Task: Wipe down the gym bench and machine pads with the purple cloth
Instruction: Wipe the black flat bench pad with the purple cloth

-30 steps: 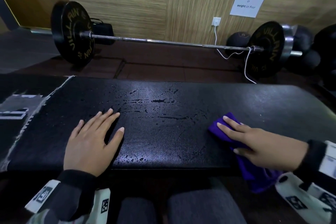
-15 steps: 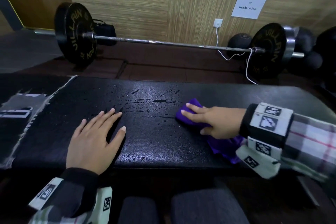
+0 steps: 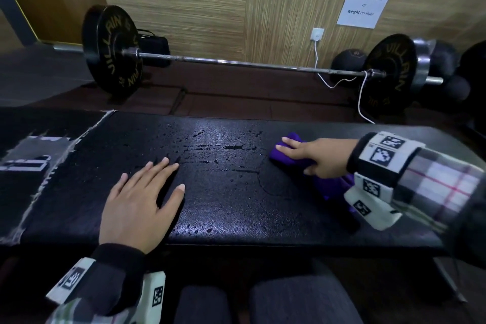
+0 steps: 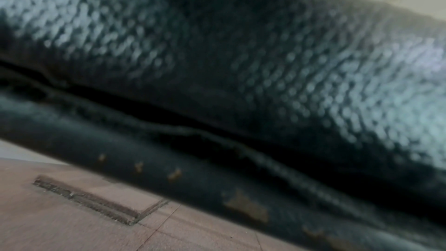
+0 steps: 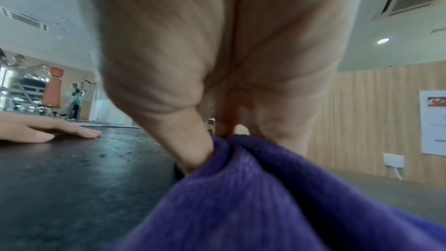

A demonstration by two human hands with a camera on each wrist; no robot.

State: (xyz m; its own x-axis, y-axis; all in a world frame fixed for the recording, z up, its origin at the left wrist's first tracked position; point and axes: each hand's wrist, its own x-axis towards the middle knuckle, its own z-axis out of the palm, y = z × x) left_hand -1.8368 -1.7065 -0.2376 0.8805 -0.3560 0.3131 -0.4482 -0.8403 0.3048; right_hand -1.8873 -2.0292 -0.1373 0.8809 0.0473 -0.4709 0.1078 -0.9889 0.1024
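The black padded gym bench (image 3: 236,208) runs left to right in front of me, with water droplets across its middle. My left hand (image 3: 142,200) lies flat on the pad, fingers straight and spread. To its right the purple cloth (image 3: 286,159) is bunched on the pad under my right hand (image 3: 310,155), whose straight fingers press down on it while its tail trails under the wrist. In the right wrist view the thumb digs into a fold of the cloth (image 5: 241,198), and the left hand (image 5: 48,131) rests beyond on the bench (image 5: 84,178). The left wrist view shows only blurred bench padding (image 4: 241,54).
A barbell (image 3: 236,63) with black plates lies on the floor behind the bench, by the wood-panelled wall. A white cable (image 3: 363,95) hangs from a wall socket over its right end. The pad's left end has a torn, worn patch (image 3: 31,155). My knees (image 3: 289,302) are below the front edge.
My right hand has slid the purple cloth from near the bench's front right edge leftward and toward the far side. The left hand has stayed flat in place.
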